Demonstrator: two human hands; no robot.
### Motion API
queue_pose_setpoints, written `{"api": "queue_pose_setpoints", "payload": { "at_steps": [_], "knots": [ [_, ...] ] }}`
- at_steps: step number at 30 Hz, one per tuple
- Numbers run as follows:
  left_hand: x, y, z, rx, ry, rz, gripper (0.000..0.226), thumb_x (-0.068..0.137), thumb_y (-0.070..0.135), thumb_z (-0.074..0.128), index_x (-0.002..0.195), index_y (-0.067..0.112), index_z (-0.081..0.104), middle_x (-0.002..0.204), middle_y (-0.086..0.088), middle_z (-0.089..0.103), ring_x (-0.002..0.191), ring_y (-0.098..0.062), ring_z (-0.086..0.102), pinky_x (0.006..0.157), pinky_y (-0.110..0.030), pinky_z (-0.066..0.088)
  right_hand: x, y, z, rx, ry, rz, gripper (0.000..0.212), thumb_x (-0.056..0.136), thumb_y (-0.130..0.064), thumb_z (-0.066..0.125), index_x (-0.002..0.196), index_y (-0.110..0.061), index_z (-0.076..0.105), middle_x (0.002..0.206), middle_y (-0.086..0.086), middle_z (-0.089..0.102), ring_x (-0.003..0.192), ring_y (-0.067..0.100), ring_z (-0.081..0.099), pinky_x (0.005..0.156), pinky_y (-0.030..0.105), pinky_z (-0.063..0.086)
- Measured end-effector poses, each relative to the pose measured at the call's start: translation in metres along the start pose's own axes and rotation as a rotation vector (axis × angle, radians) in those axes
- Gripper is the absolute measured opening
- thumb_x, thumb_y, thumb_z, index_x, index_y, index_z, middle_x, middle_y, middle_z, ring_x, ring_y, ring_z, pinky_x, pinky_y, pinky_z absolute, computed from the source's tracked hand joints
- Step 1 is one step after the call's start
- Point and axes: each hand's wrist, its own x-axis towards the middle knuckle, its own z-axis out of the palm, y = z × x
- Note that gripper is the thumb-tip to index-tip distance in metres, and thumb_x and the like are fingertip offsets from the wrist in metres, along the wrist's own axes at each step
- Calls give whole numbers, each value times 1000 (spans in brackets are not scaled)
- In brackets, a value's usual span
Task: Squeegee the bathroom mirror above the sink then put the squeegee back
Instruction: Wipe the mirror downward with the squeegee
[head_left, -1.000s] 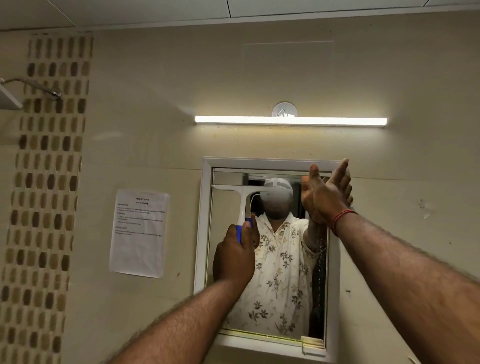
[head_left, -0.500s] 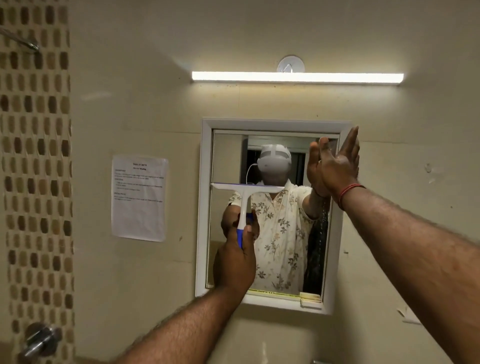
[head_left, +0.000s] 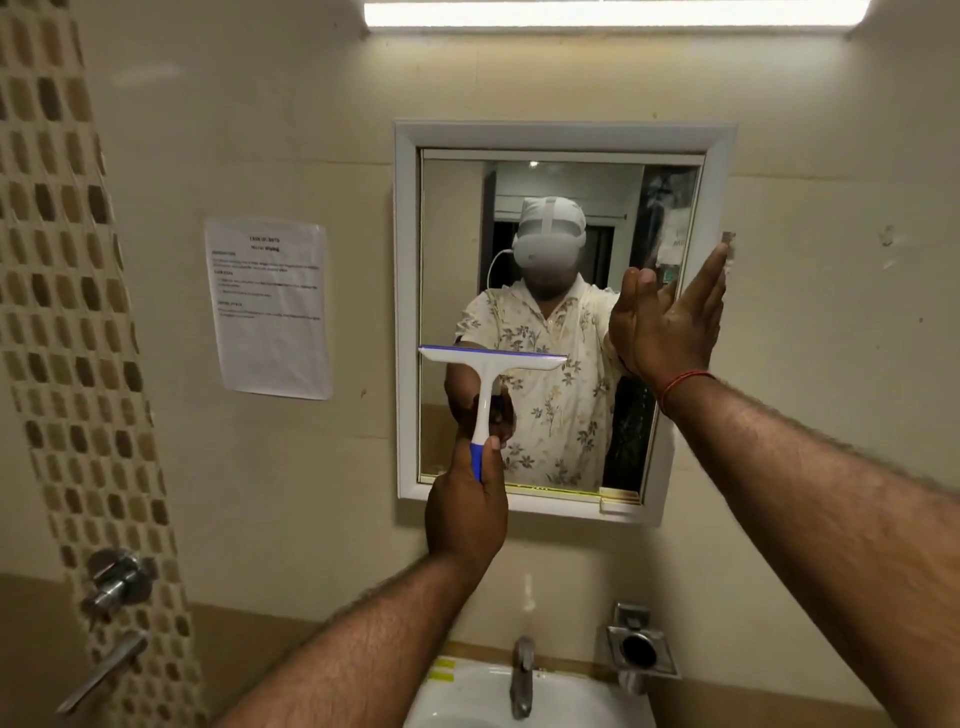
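Note:
A white-framed mirror (head_left: 561, 249) hangs on the beige wall above a white sink (head_left: 467, 696). My left hand (head_left: 467, 509) is closed around the blue grip of a white squeegee (head_left: 491, 366). Its blade lies level across the left half of the glass, a little below mid-height. My right hand (head_left: 670, 322) is flat with fingers together and pointing up, resting against the mirror's right edge and frame. A person in a floral shirt and a headset shows in the reflection.
A printed paper sheet (head_left: 267, 306) is taped to the wall left of the mirror. A tap (head_left: 522, 675) stands over the sink, with a metal holder (head_left: 641, 647) to its right. Valve handles (head_left: 111, 582) stick out of the mosaic strip at the left. A tube light (head_left: 613, 13) glows above.
My left hand has drawn the squeegee down the left side of the glass from near the top to below the middle. The view tilted down, revealing the sink. My right hand stayed at the mirror's right edge.

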Motion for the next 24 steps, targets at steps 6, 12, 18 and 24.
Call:
{"api": "queue_pose_setpoints", "payload": {
  "at_steps": [6,12,18,24],
  "knots": [
    [-18,-24,5,49,-33,-38,65,101,76,28,122,24,62,71,6,63,65,-16,66,56,-31,55,-27,29,7,-10,-4,35,95,107,-69,45,175,-31,-9,184,7,-1,169,29,6,136,54,7],
    [-42,-48,8,111,-57,-67,60,100,78,26,110,28,57,72,2,61,63,-20,63,58,-38,59,-64,54,14,-10,7,92,98,105,-72,49,175,-34,-8,184,7,5,168,28,13,134,57,10],
    [-71,-73,9,162,-98,-108,71,97,79,23,118,23,60,69,0,61,59,-21,63,54,-35,55,-107,89,20,2,-17,153,98,103,-74,49,174,-37,-9,184,4,6,168,28,12,135,58,11],
    [-84,-90,12,186,-126,-156,69,98,78,23,117,22,59,68,1,60,58,-22,62,53,-33,53,-146,123,23,13,-61,207,101,100,-77,48,173,-38,-10,183,5,6,167,25,14,134,57,14]
  ]
}}
